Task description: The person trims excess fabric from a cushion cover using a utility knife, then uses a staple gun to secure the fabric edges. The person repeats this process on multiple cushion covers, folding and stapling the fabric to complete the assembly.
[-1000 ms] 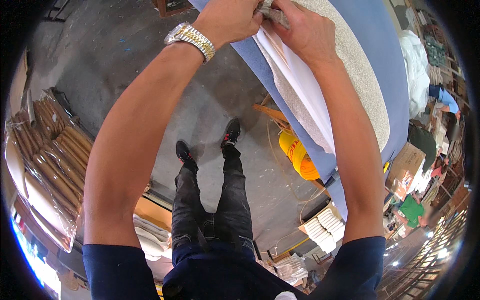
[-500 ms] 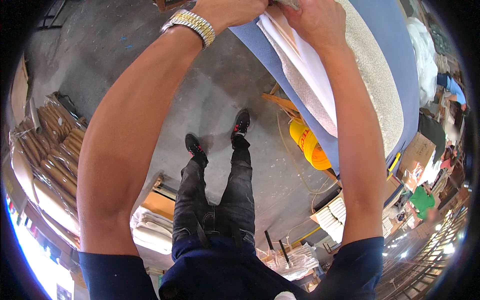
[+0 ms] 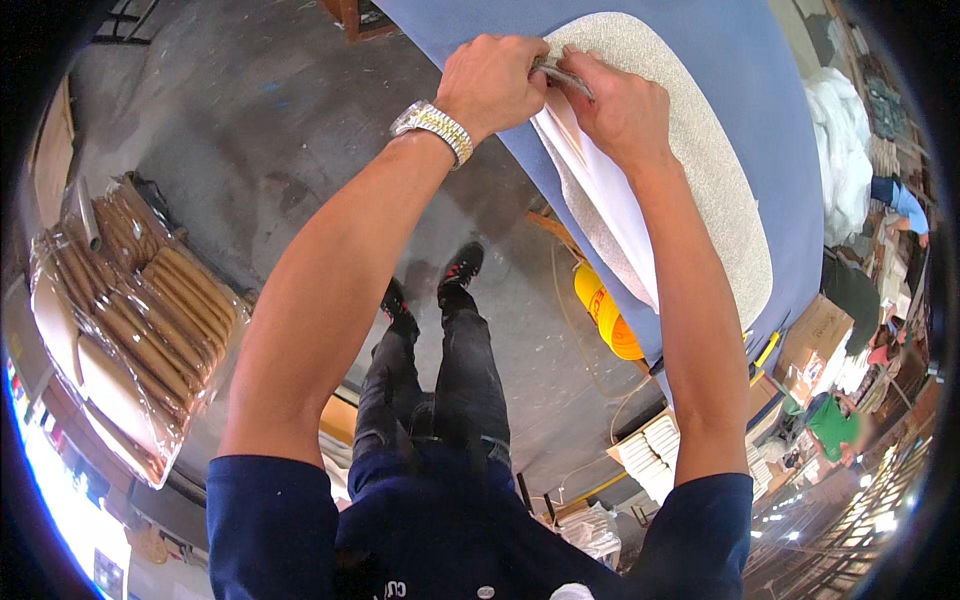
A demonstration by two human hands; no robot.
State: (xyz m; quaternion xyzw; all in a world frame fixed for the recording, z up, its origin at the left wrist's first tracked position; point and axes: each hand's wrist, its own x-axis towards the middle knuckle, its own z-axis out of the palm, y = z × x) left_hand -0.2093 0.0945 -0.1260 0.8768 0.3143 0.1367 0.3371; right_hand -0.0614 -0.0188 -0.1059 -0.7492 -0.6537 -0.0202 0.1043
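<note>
A light grey, textured fabric cover (image 3: 715,190) with rounded corners lies on a blue-covered table (image 3: 740,60). Along its near-left side the cover gapes, and white padding (image 3: 605,190) with a thin tan strip shows inside. My left hand (image 3: 495,85), below a gold and silver wristwatch (image 3: 437,130), is closed on the cover's folded edge at the upper left corner. Right beside it, my right hand (image 3: 622,110) pinches the same edge between thumb and fingers. A short rolled bit of the fabric shows between both hands. Some fingertips are hidden.
Yellow buckets (image 3: 608,315) stand under the table's edge. Plastic-wrapped tan pieces (image 3: 150,330) are stacked at the left. A cardboard box (image 3: 815,340) and white plastic sheeting (image 3: 840,150) lie beyond the table at the right. Other people work at the far right.
Both hands now appear lower in the picture, closer to me, still gripping the cover's edge. More of the cover's upper end and of the blue table shows.
</note>
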